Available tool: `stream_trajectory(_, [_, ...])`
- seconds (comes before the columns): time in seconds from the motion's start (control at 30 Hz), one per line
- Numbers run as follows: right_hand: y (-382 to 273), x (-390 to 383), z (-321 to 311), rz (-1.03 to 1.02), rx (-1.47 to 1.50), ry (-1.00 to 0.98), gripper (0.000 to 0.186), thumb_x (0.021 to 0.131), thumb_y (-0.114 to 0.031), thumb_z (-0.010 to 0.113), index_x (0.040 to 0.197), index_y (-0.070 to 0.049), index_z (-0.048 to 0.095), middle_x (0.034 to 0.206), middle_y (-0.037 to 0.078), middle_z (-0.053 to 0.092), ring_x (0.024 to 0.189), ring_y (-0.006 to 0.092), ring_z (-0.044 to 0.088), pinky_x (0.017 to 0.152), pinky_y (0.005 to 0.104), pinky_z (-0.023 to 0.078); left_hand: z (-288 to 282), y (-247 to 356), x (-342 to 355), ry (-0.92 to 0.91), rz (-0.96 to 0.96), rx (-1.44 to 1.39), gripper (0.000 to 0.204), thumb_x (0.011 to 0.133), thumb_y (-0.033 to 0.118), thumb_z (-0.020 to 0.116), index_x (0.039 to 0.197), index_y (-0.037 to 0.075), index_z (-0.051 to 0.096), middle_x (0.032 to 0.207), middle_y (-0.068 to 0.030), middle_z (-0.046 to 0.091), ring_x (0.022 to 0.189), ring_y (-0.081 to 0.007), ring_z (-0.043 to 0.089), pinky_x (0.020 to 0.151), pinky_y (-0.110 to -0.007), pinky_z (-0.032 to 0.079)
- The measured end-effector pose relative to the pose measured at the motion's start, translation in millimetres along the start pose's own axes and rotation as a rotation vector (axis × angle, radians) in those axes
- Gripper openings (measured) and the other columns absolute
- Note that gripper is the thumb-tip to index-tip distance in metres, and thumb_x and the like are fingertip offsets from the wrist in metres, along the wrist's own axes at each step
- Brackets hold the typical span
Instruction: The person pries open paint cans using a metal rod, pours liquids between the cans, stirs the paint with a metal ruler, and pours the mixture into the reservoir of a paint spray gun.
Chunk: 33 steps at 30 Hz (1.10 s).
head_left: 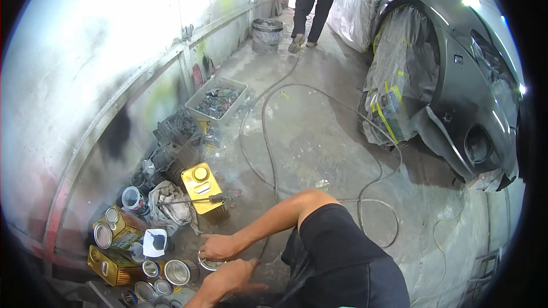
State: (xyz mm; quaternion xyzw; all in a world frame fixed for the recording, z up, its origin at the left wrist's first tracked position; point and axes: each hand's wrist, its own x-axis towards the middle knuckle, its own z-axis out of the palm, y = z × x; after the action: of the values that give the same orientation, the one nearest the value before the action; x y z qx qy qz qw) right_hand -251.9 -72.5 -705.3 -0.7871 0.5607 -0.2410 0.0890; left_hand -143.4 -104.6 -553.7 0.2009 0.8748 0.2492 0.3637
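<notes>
Low in the view, a round metal can [212,263] with a pale, shiny rim stands between my hands. My right hand [220,247] reaches across from the right, its fingers closed over the far side of the can's rim. Nearer to me, my left hand [231,278] is against the near side of the can. Its index finger or thumb points to the right, while the other fingers are smeared by motion. Most of the can is hidden behind my hands. Just left of it stand an open metal can [177,272] and a white paper-lined cup [154,243].
Gold rectangular tins [206,189], smaller cans [145,291], a rag [171,201] and a spattered bucket [135,199] crowd the left. A bin of scraps [217,100] sits along the wall. A hose [264,131] loops over the floor. A masked grey car [456,80] stands right; a person [317,0] is beyond.
</notes>
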Motion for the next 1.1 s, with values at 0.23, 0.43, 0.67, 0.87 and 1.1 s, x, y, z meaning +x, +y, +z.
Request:
stream_trajectory(0.23, [-6, 2, -5, 0.04, 0.247, -0.102, 0.022, 0.087, -0.023, 0.065, 0.091, -0.002, 0.065, 0.08, 0.02, 0.069, 0.081, 0.0427, 0.069, 0.082, 0.0539, 0.05, 0, -1, -2, -0.008, -0.023, 0.021, 0.101, 0.085, 0.074, 0.068, 0.148, -0.002, 0.047, 0.091, -0.0294, 0.073, 0.093, -0.0453, 0.072, 0.083, -0.049, 0.057])
stream_trajectory(0.43, [-4, 1, -2, -0.003, 0.222, -0.035, 0.022, 0.087, -0.022, 0.066, 0.095, -0.002, 0.066, 0.084, 0.02, 0.07, 0.084, 0.0422, 0.069, 0.083, 0.054, 0.05, 1, -1, 3, -0.031, -0.033, -0.002, 0.101, 0.084, 0.073, 0.069, 0.148, -0.002, 0.048, 0.091, -0.0271, 0.074, 0.094, -0.0446, 0.073, 0.084, -0.048, 0.058])
stream_trajectory(0.67, [-3, -2, -6, 0.013, 0.002, -0.075, 0.021, 0.086, -0.023, 0.066, 0.092, -0.003, 0.067, 0.084, 0.017, 0.07, 0.084, 0.041, 0.069, 0.077, 0.0517, 0.051, 2, 2, 1, -0.003, -0.027, 0.029, 0.101, 0.085, 0.074, 0.068, 0.147, -0.003, 0.049, 0.089, -0.0283, 0.073, 0.092, -0.0451, 0.073, 0.083, -0.049, 0.057])
stream_trajectory(0.87, [-7, -2, -1, 0.031, 0.293, -0.14, 0.022, 0.087, -0.025, 0.064, 0.097, -0.005, 0.066, 0.085, 0.014, 0.07, 0.083, 0.0376, 0.069, 0.085, 0.0522, 0.047, 0, 3, 2, 0.007, -0.005, 0.034, 0.1, 0.084, 0.074, 0.069, 0.145, -0.004, 0.05, 0.087, -0.0304, 0.072, 0.09, -0.0467, 0.072, 0.082, -0.05, 0.057])
stream_trajectory(1.1, [-6, -3, -11, 0.027, -0.032, -0.093, 0.019, 0.089, -0.023, 0.065, 0.092, -0.005, 0.067, 0.088, 0.017, 0.07, 0.085, 0.0405, 0.068, 0.084, 0.0526, 0.047, -1, 7, -1, 0.023, -0.014, 0.01, 0.098, 0.085, 0.072, 0.069, 0.145, -0.003, 0.05, 0.086, -0.0295, 0.072, 0.089, -0.0464, 0.073, 0.082, -0.05, 0.057])
